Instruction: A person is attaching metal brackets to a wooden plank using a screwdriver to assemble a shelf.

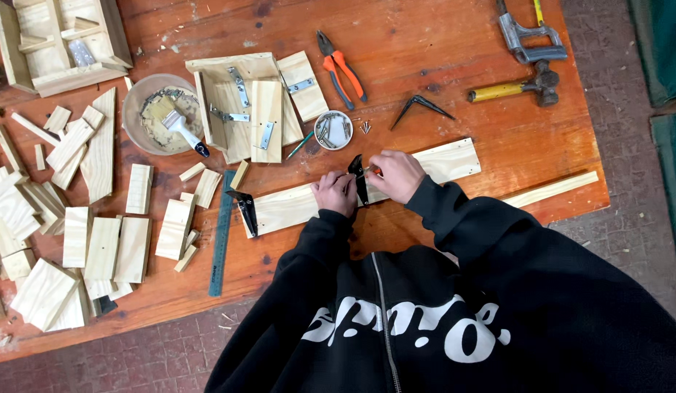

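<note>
A long pale wooden plank [440, 161] lies across the orange workbench [425, 65]. My left hand [335, 192] rests on the plank and steadies a black metal bracket [358, 177] standing on it. My right hand [396, 175] is closed on a small tool with an orange tip, a screwdriver by its look, held against that bracket. A second black bracket [247, 209] sits at the plank's left end.
Around lie a steel ruler [221, 233], a tin of screws [333, 130], orange pliers [341, 69], a hammer [516, 87], a black angle bracket [418, 105], a bowl with a brush [163, 116], hinged wooden boards [254, 109] and several wood offcuts [97, 240] on the left.
</note>
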